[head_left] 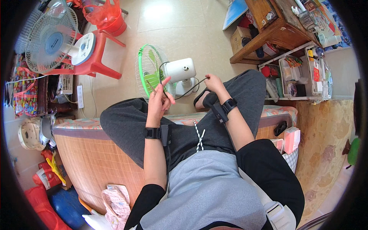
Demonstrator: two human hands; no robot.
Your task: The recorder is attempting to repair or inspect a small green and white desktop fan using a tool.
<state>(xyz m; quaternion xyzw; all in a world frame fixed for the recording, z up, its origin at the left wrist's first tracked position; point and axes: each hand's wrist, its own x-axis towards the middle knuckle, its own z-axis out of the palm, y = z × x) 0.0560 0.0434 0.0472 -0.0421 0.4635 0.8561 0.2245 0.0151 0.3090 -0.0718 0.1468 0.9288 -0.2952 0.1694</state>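
A small fan with a green-rimmed guard (140, 73) and green blades stands on the floor between my knees, its white motor housing (180, 69) facing me. A dark power cord (186, 93) curves from behind the housing past both hands. My left hand (157, 102) is beside the guard, with the cord running through its fingers and one finger stretched out. A thin brownish stick-like piece (150, 84) pokes out of that hand; whether it is the cord's end I cannot tell. To the right of the housing, my right hand (214, 83) pinches the cord between thumb and fingers.
A second fan (53, 42) with a white guard rests on a red plastic stool (100, 57) at the left. Near it are a red bucket (115, 26) and a white power strip (80, 96). A wooden cabinet (276, 34) and a wire rack (291, 97) stand at the right.
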